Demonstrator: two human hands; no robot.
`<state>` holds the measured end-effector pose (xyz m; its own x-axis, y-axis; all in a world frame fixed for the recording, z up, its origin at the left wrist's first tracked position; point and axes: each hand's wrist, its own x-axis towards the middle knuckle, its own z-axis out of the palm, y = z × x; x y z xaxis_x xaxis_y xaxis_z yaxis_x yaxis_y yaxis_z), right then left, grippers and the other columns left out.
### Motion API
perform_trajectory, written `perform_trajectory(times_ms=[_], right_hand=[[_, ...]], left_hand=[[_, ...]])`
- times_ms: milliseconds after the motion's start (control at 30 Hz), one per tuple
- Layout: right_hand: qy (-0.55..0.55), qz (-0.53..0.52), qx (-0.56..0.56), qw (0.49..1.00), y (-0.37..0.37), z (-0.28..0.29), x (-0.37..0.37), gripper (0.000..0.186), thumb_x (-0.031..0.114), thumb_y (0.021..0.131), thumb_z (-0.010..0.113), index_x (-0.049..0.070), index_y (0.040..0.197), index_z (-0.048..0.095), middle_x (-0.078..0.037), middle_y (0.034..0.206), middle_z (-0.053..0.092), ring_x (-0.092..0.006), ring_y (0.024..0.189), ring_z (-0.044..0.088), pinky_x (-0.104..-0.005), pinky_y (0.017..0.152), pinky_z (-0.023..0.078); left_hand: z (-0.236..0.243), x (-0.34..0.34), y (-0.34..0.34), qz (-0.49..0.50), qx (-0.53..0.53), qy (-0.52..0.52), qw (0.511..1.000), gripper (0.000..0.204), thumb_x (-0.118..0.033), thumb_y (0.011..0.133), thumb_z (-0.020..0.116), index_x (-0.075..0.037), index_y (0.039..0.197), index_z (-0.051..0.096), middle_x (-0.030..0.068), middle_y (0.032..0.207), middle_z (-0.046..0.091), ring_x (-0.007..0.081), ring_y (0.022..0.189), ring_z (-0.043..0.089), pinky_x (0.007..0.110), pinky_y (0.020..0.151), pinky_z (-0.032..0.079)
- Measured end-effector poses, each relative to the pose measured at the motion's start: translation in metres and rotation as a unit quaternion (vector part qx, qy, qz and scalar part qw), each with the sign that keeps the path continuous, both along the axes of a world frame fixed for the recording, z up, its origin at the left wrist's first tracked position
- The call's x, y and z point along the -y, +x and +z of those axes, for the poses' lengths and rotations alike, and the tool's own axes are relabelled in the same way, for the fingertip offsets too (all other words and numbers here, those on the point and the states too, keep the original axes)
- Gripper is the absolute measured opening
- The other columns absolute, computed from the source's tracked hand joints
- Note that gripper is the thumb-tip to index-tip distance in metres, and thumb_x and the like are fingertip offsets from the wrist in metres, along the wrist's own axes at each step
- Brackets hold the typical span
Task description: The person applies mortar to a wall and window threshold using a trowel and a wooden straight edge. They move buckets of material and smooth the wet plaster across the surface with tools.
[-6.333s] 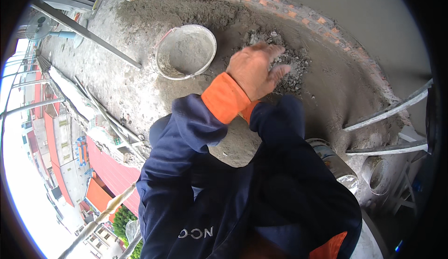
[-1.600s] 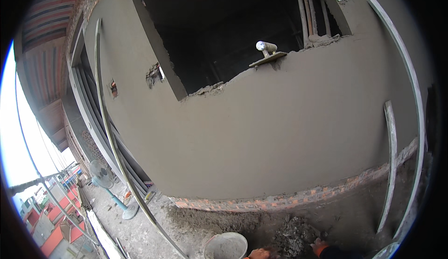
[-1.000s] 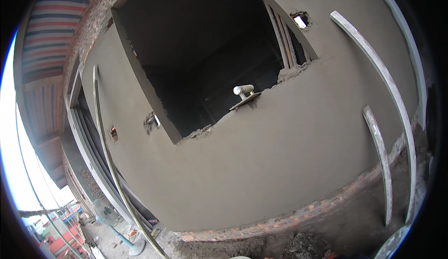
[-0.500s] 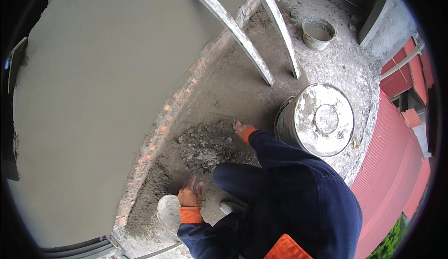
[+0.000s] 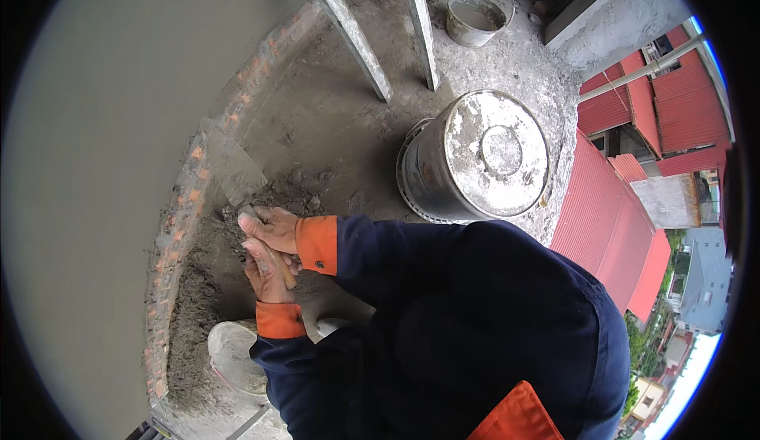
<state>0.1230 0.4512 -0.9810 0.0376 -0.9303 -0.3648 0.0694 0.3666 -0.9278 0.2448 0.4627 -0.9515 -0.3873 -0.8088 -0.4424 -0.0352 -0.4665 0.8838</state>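
Both my hands are together on a trowel over the mortar heap. Its broad, mortar-smeared blade (image 5: 235, 163) points away toward the low brick edge, lying close to it. My right hand (image 5: 275, 228) is closed around the front of the handle, by the blade. My left hand (image 5: 266, 275) is just nearer to me, its thumb and fingers around the pale wooden handle (image 5: 282, 270), whose end sticks out between the hands. The fingers beneath are partly hidden. Below the blade lies crumbly grey mortar (image 5: 297, 194).
A curved brick edge (image 5: 180, 214) borders smooth wet-looking cement (image 5: 87, 202) on the left. To the right stands a large lidded drum (image 5: 495, 155). A small bucket (image 5: 475, 19) sits beyond it, past two slanting props (image 5: 348, 32). A pale round container (image 5: 236, 357) stands near my left forearm. Red roofs (image 5: 606, 226) lie below the right edge.
My right hand has swung left with the trowel, over to my left hand, and both now meet at its handle. The view has shifted, so the drum and props appear farther left.
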Motion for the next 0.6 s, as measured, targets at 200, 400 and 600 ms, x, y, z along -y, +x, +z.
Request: perform_trajectory(times_ms=[200,400,600], right_hand=[[0.069,0.262,-0.638,0.721,-0.226,0.105,-0.095,0.083,0.048,0.058,0.079,0.014,0.128,0.049,-0.015,0.133,0.046,-0.0313,0.128,0.039,-0.0493,0.105,0.025],[0.105,0.268,-0.652,0.702,-0.284,0.104,-0.144,0.082,0.048,0.055,0.079,0.02,0.127,0.053,-0.009,0.137,0.043,-0.0291,0.131,0.034,-0.0473,0.106,0.022],[0.198,0.075,-0.661,0.72,-0.328,0.128,-0.26,0.07,0.042,0.067,0.076,0.02,0.129,0.05,-0.008,0.137,0.043,-0.0334,0.13,0.035,-0.0455,0.104,0.033]], left_hand=[[0.006,0.005,0.018,0.067,0.032,0.056,0.996,0.067,-0.063,0.085,0.05,-0.001,0.113,0.052,0.0003,0.053,0.043,0.0096,0.039,0.041,0.026,0.041,0.04],[-0.004,0.019,0.002,0.09,0.064,0.111,0.988,0.068,-0.064,0.083,0.052,-0.001,0.107,0.055,0.0004,0.049,0.043,0.0097,0.037,0.043,0.025,0.037,0.04],[-0.009,0.0,-0.012,0.069,0.088,0.148,0.983,0.07,-0.065,0.083,0.05,0.0,0.109,0.055,0.0007,0.055,0.045,0.0084,0.041,0.043,0.025,0.036,0.04]])
